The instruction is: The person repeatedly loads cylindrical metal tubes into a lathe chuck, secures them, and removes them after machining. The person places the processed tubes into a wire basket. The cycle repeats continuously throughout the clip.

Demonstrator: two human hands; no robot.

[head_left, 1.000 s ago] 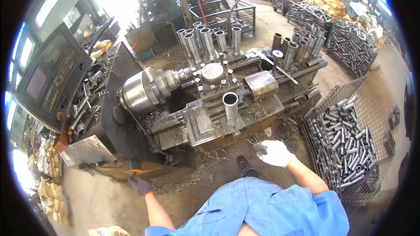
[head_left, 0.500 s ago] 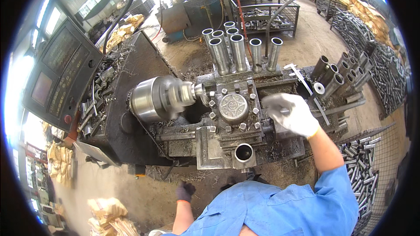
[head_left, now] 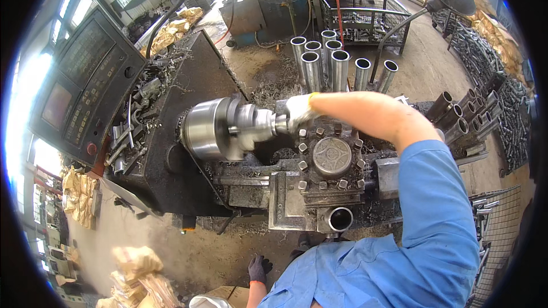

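Observation:
A steel lathe chuck (head_left: 206, 128) has blurred jaws, and a short metal tube (head_left: 279, 123) sticks out of it to the right. At the tube's free end is my right hand (head_left: 299, 110) in a white glove; its fingers are mostly hidden, so what they grip cannot be made out. My right forearm reaches over the square tool post (head_left: 331, 157) with its ring of bolts. Low in the view, my left hand (head_left: 258, 268) hangs in a dark glove, away from the machine, its fingers loosely apart and holding nothing.
Several upright steel tubes (head_left: 339, 68) stand behind the tool post, and darker tubes (head_left: 456, 131) at the right. One tube holder (head_left: 339, 219) juts toward me. A control panel (head_left: 77, 91) is at left; metal shavings and offcuts (head_left: 134, 120) lie beside it.
My right hand has moved left, from right of the tool post to the tube's end at the chuck. The whole view has shifted slightly; my left hand still hangs low.

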